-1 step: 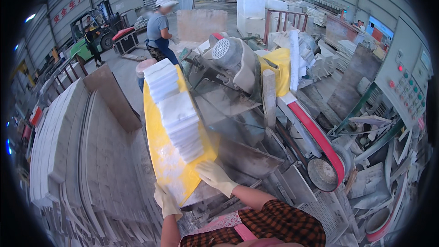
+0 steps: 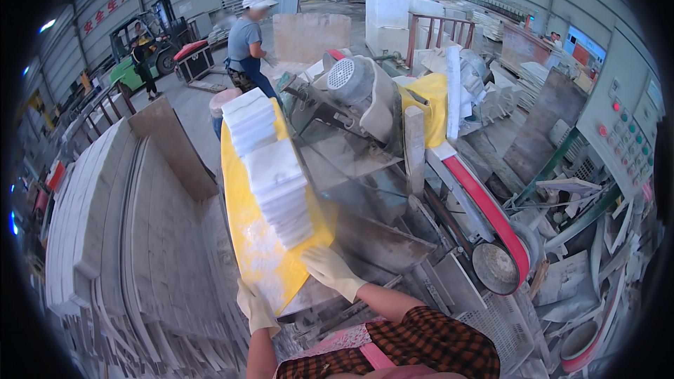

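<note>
My left hand (image 2: 255, 309), in a cream glove, rests at the left edge of the yellow sheet (image 2: 261, 261), fingers reaching forward. On the sheet's near right edge lies my right hand (image 2: 331, 274), gloved alike, with its fingers stretched out. Neither shows anything held. The yellow sheet is dusted with white and drapes a long narrow bench, its near corner pointing toward me between my hands. Just beyond my right hand stands a row of white stone slabs (image 2: 279, 186), packed side by side. A second group of white slabs (image 2: 247, 123) stands behind it.
Long grey slabs (image 2: 91, 224) are stacked at left. To the right are a motor (image 2: 351, 77), a red belt (image 2: 491, 210) around a pulley, stone scraps (image 2: 565, 281) and a control panel (image 2: 625, 126). A co-worker (image 2: 246, 42) stands beyond the bench; a green forklift (image 2: 126, 77) stands farther back.
</note>
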### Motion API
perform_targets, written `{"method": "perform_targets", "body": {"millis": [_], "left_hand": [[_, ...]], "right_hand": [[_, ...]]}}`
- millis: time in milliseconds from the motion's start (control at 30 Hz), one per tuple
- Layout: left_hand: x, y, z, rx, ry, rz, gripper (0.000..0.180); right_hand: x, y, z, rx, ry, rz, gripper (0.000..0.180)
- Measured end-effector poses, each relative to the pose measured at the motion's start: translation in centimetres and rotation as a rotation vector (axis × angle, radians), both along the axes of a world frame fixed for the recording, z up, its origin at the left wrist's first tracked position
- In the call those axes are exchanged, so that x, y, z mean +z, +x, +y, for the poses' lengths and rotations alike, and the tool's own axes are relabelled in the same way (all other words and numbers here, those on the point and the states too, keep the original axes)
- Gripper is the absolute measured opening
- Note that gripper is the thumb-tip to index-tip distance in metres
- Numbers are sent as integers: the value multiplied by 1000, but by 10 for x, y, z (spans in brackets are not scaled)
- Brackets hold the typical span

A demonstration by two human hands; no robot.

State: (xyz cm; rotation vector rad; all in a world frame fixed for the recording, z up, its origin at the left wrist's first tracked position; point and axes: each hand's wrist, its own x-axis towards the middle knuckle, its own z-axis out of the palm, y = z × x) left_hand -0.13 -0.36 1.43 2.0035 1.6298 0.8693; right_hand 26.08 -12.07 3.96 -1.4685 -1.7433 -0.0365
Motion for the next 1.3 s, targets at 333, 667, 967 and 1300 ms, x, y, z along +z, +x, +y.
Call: {"method": "perform_targets", "body": {"millis": [333,667,967,1300], "left_hand": [[-18,-4,7,14,-73,-51,50],[-1,-2,-1,6,-42,-26,48],[-7,-2,3,4,-19,-4,50],[-4,-2,3,-3,-11,43,51]], "right_hand": [[27,-1,2,36,98,-22,20],[25,1,4,80,14,1,21],[22,1,4,53,24,-3,27],[17,2,2,49,-3,-9,30]]}}
